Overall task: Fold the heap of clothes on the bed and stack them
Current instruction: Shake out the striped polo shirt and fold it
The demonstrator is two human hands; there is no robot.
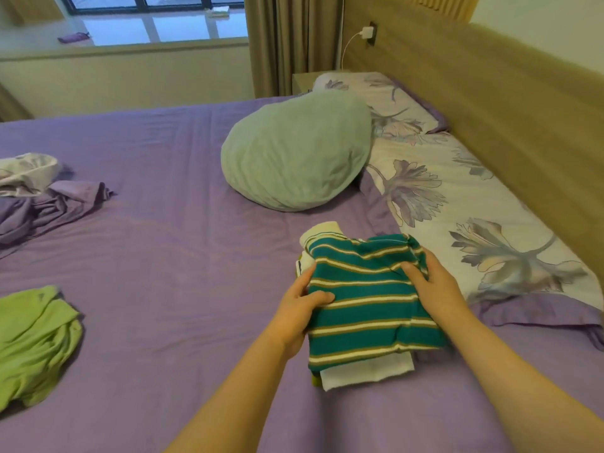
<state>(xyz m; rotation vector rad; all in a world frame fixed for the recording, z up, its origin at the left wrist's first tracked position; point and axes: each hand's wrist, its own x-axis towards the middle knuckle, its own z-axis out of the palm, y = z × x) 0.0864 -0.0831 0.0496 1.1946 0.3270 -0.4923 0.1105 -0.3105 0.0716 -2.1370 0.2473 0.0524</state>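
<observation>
The left hand [302, 308] pinches the near-left edge of the folded teal striped shirt [369, 302], thumb on top, fingers seemingly tucked beneath. The right hand [431, 286] rests flat on its far-right side, fingers straight. The shirt tops a small stack [366, 371] on the bed [179, 256], long axis running away from the person. The crumpled green garment [36, 341] lies well to the left, nearer the left hand.

Background as I see it: a round pale-green cushion [295, 152] leans against two floral white-and-lilac pillows [457, 204] along a tan wooden headboard [510, 103]. A white charger [366, 31] sits plugged in beside olive curtains [291, 44], near the window [157, 14].
</observation>
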